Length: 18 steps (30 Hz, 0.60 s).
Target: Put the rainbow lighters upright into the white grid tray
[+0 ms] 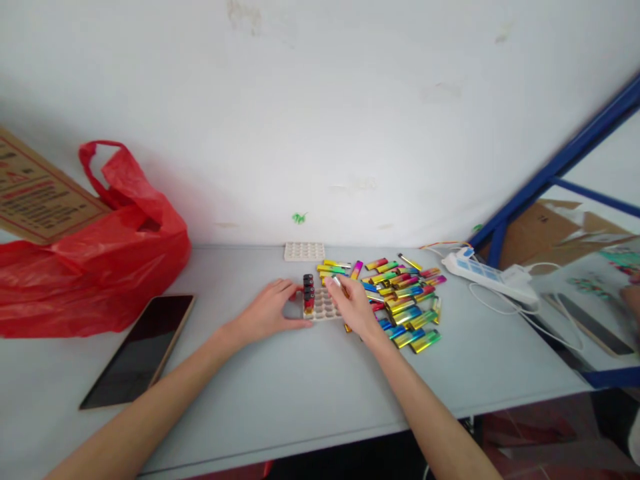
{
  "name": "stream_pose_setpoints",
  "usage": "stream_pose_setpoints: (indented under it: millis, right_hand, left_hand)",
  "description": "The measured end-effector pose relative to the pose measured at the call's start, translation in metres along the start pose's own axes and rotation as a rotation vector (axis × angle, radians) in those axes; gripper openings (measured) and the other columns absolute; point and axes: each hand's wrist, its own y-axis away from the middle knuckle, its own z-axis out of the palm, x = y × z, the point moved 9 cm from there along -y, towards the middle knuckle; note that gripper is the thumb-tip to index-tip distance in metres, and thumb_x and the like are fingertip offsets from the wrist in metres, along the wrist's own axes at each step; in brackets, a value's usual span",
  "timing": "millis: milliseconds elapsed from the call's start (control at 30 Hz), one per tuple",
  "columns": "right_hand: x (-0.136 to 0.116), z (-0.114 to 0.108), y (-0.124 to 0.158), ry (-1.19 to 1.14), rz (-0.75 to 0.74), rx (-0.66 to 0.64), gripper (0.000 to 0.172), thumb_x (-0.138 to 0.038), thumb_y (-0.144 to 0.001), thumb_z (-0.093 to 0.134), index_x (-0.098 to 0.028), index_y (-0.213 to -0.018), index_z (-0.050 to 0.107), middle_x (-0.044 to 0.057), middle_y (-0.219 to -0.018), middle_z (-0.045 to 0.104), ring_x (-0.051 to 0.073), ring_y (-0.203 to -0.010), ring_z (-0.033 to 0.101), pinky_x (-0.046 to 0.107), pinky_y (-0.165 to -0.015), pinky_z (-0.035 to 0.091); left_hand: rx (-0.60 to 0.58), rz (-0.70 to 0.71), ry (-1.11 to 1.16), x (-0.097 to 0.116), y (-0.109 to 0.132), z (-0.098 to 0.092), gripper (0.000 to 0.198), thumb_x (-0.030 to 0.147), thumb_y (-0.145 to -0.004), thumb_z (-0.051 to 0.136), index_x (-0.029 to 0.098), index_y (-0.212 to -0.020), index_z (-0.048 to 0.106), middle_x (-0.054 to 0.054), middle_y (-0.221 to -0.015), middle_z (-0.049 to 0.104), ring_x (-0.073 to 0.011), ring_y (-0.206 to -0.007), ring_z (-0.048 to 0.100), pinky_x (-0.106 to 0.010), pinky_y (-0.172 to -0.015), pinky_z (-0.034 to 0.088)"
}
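Note:
A white tray with rows of holes (pixel 326 308) lies on the table between my hands. Along its left side several lighters (pixel 309 293) stand upright, their dark tops showing. My left hand (pixel 270 310) curves around the tray's left edge, thumb at the front corner and fingers by the standing lighters. Above the tray's right part, my right hand (pixel 356 308) is closed on a lighter (pixel 339 285), whose silvery end pokes out of the fingers. Right beside that hand spreads a loose pile of shiny multicoloured lighters (pixel 405 310), partly hidden by it.
A second white tray (pixel 304 251) lies against the wall. To the left are a dark tablet (pixel 143 350), a red plastic bag (pixel 150 247) and a cardboard box (pixel 45 193). A power strip (pixel 490 275) with cables sits at right, near a blue metal frame (pixel 550 170).

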Motion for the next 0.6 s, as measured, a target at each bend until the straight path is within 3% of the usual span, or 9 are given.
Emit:
stream_pose_setpoints:
  millis: [100, 167, 367, 600]
  right_hand:
    - [-0.008, 0.003, 0.009, 0.305, -0.113, 0.085, 0.062, -0.066, -0.098, 0.064, -0.025, -0.061, 0.037, -0.006, -0.056, 0.036, 0.012, -0.057, 0.033, 0.029, -0.056, 0.023]
    - [-0.008, 0.004, 0.012, 0.396, -0.121, 0.096, 0.058, -0.060, -0.099, 0.060, -0.026, -0.059, 0.036, -0.006, -0.053, 0.037, 0.012, -0.054, 0.033, 0.030, -0.056, 0.023]
    - [-0.006, -0.002, 0.013, 0.432, -0.130, 0.153, 0.045, -0.050, -0.098, 0.055, -0.027, -0.062, 0.040, -0.005, -0.054, 0.041, 0.013, -0.053, 0.036, 0.030, -0.056, 0.026]
    - [-0.011, -0.003, 0.015, 0.422, -0.131, 0.149, 0.055, -0.062, -0.101, 0.055, -0.027, -0.063, 0.037, -0.006, -0.053, 0.039, 0.013, -0.053, 0.036, 0.030, -0.056, 0.027]
  left_hand:
    - [-0.001, -0.003, -0.002, 0.000, 0.000, 0.000, 0.066, 0.081, -0.081, 0.083, 0.022, -0.109, 0.073, -0.010, -0.109, 0.075, -0.0343, -0.103, 0.071, -0.047, -0.097, 0.057]
    - [-0.002, -0.005, -0.001, 0.000, -0.001, 0.000, 0.064, 0.080, -0.081, 0.083, 0.022, -0.107, 0.073, -0.010, -0.108, 0.075, -0.0342, -0.102, 0.071, -0.047, -0.096, 0.057]
    - [-0.010, -0.015, -0.011, -0.002, -0.001, 0.001, 0.065, 0.079, -0.080, 0.084, 0.021, -0.106, 0.072, -0.010, -0.108, 0.075, -0.0340, -0.100, 0.071, -0.046, -0.094, 0.058]
    - [-0.002, -0.001, -0.016, -0.001, 0.000, 0.000, 0.067, 0.081, -0.081, 0.082, 0.021, -0.109, 0.072, -0.011, -0.109, 0.075, -0.0338, -0.101, 0.071, -0.047, -0.096, 0.058]
